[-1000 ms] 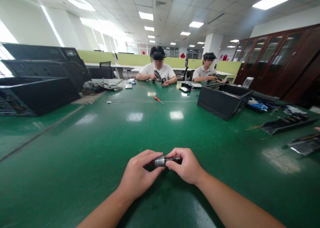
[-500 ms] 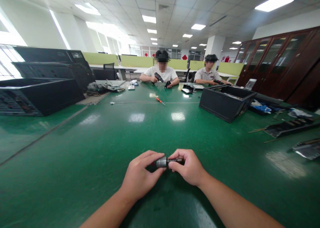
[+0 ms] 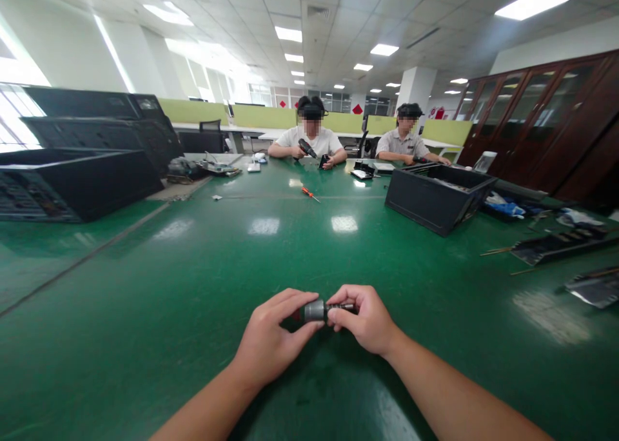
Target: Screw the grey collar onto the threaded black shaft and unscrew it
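Observation:
Low in the middle of the view, my two hands meet over a small silver metal cylinder (image 3: pixel 314 310) with a thin, ridged, dark shaft (image 3: pixel 344 307) pointing right. My left hand (image 3: pixel 275 334) curls its thumb and fingers around the cylinder, which has a dark and reddish part half hidden by that hand. At the right end, my right hand (image 3: pixel 368 322) pinches the shaft between thumb and fingertips. The piece lies roughly level, just over the green tabletop (image 3: pixel 300 254). Its exact kind I cannot tell.
An orange-handled screwdriver (image 3: pixel 309 193) lies farther up the table. Black computer cases stand at left (image 3: pixel 111 186) and right (image 3: pixel 428 202). Metal parts (image 3: pixel 561 244) lie at far right. Two people sit opposite; one holds a power drill (image 3: pixel 307 148).
The cylinder and shaft show slightly further right and higher, and my right hand has shifted up a little. Both hands keep their hold.

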### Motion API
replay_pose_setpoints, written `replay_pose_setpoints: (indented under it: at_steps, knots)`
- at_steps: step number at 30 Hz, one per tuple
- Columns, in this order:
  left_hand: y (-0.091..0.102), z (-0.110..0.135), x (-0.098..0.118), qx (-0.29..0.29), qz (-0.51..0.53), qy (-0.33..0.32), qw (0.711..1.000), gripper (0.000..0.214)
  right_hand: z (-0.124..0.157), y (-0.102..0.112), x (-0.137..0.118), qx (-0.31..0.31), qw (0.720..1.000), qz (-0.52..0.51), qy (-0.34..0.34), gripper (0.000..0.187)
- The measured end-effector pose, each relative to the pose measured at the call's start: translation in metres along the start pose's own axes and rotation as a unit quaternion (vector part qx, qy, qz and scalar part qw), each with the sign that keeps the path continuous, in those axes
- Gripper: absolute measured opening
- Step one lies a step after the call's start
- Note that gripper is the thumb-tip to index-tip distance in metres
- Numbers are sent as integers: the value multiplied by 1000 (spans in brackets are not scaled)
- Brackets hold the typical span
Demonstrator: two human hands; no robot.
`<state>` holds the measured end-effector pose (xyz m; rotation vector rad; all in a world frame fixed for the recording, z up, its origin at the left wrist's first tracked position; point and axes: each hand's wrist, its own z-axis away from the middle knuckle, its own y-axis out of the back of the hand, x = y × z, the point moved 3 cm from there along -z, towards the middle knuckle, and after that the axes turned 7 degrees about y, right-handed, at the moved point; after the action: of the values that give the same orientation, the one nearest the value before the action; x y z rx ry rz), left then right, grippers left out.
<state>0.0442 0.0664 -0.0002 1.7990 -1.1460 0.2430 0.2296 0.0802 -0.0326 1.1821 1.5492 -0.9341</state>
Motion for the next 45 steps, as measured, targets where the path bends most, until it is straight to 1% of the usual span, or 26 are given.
replay_pose_setpoints:
  at_steps: [23, 36, 45]
  knots:
    - [1, 0, 0, 20, 3, -7, 1000, 31, 0, -1, 1, 3, 1000, -13, 5, 13]
    - [3, -2, 4, 27, 0, -11, 1000, 28, 0, -1, -1, 10, 1000, -5, 13, 10]
    - [2, 0, 1, 23, 0, -4, 1000, 29, 1, -1, -2, 10, 1000, 0, 18, 11]
